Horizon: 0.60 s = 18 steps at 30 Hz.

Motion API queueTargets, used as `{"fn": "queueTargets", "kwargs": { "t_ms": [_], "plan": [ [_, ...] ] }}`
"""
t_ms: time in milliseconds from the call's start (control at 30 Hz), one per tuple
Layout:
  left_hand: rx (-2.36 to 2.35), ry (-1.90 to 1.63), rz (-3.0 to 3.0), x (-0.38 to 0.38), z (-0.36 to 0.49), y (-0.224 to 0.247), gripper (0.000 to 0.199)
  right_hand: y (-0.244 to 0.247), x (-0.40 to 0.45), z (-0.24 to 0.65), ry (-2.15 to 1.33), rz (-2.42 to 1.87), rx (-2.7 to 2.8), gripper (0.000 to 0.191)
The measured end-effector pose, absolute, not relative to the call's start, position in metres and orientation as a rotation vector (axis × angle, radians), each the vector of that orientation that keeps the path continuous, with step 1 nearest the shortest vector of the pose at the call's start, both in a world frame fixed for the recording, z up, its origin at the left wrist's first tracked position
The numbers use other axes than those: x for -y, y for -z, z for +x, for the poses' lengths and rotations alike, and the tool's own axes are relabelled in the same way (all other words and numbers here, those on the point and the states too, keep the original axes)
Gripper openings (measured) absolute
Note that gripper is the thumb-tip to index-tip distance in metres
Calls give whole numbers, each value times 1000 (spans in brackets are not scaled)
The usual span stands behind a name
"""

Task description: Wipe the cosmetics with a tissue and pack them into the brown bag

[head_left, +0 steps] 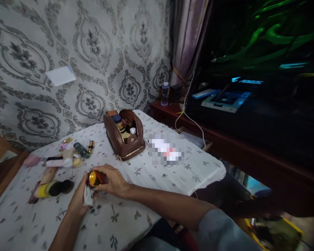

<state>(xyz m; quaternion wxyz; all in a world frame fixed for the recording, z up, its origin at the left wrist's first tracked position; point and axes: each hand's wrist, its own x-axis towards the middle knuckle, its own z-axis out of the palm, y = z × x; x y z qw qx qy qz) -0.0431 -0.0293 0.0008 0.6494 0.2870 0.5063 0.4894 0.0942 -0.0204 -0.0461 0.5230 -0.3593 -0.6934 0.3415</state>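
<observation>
Above the front of the table, my right hand (pixel 114 181) is closed round a small container with a shiny gold, round end (pixel 95 178). My left hand (pixel 77 197) presses a crumpled white tissue or cloth (pixel 88 196) against the other side of it. Most of the container's body is hidden by my fingers. Just beyond stands an unzipped brown cosmetic bag (pixel 131 152) packed with bottles and jars, among them one with a dark blue cap (pixel 117 119) and one with a white cap (pixel 133 130).
Cosmetics lie loosely to the left: a pale tube (pixel 68 158), a dark green item (pixel 81 150), a gold tube (pixel 91 146), a pink sponge (pixel 31 160) and a yellow-and-black item (pixel 44 190). A blurred-out object (pixel 166 150) lies right of the bag. A bottle (pixel 165 94) stands behind.
</observation>
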Motion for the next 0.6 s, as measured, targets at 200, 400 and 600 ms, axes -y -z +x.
{"fn": "queueTargets", "kwargs": {
  "t_ms": [200,400,600],
  "plan": [
    [-1218,-1039,736,27,-48,9,31,46,18,94,-599,-878,1779,61],
    [-1220,-896,825,27,-53,14,56,42,25,97,-384,-852,1912,47],
    [-1199,-750,800,20,-72,26,59,37,28,101,-286,-841,2033,46]
  ]
}}
